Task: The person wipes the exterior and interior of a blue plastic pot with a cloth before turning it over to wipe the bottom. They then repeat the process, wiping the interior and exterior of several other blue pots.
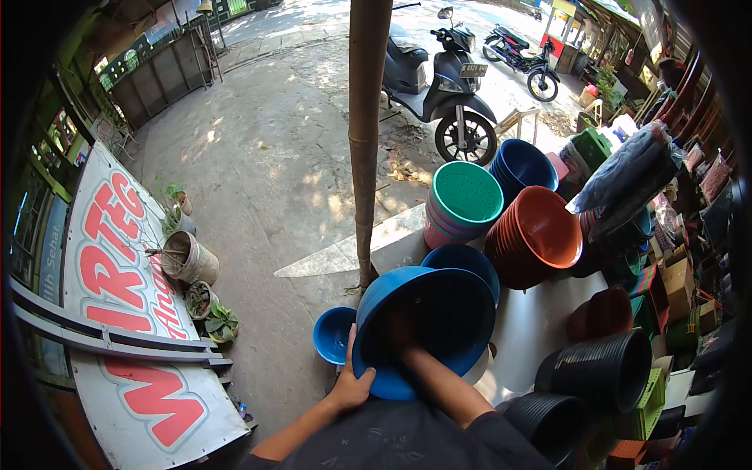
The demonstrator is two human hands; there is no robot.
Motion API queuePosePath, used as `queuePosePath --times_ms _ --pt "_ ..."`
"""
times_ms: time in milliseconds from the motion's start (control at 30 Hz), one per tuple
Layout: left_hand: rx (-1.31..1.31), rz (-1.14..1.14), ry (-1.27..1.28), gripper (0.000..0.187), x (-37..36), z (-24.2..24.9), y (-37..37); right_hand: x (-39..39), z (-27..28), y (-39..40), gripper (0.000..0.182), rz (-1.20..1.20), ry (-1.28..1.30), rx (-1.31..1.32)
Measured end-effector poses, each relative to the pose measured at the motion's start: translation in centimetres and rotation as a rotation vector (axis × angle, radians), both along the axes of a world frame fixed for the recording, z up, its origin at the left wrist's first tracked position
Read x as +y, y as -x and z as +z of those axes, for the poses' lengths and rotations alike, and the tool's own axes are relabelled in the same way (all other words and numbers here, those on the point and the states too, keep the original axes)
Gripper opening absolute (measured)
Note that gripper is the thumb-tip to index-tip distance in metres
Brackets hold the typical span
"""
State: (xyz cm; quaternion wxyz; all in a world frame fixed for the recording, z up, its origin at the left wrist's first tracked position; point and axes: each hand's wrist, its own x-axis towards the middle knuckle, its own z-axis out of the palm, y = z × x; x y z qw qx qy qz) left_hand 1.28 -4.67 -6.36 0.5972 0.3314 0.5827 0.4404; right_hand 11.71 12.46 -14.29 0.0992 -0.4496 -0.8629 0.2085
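A large blue plastic basin (pixel 384 384) is tilted so that its dark inside faces me. My left hand (pixel 352 386) grips its left side near the rim, fingers along the outer wall and thumb at the edge. My right hand (pixel 403 333) reaches deep into the basin; shade and blur hide its fingers, so what it touches cannot be made out. A smaller blue tub (pixel 333 333) stands just left of the basin, close to my left hand. Behind the big basin shows the edge of another blue basin (pixel 474 270).
Right of me are stacks of orange-brown buckets (pixel 540 235), green-topped baskets (pixel 466 192) and black pots (pixel 599 372). A bamboo pole (pixel 364 141) rises ahead. A scooter (pixel 450 86) stands beyond. A lettered banner (pixel 133 313) and potted plants (pixel 196 258) line the left.
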Motion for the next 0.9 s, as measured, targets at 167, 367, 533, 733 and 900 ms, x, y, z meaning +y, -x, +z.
queuePosePath --times_ms 167,367,533,733,900 --pt "-0.068 0.040 0.026 0.094 0.2 1.5 -0.1 -0.1 -0.7 -0.5 0.031 0.037 -0.077 0.105" --pt "-0.071 0.040 0.021 0.093 0.7 1.7 -0.2 0.5 -1.8 -0.6 0.031 0.047 0.006 -0.002" --pt "-0.046 0.019 0.030 0.093 0.5 -0.2 -0.3 0.3 0.8 -1.3 0.034 0.027 0.054 0.164" --pt "-0.035 0.044 -0.006 0.092 0.8 0.4 -0.6 1.7 -0.1 -3.6 0.033 -0.138 -0.068 0.350" --pt "-0.053 0.334 0.075 0.050 1.2 1.1 -0.8 2.2 8.1 -3.8 0.032 -0.571 0.316 0.551"
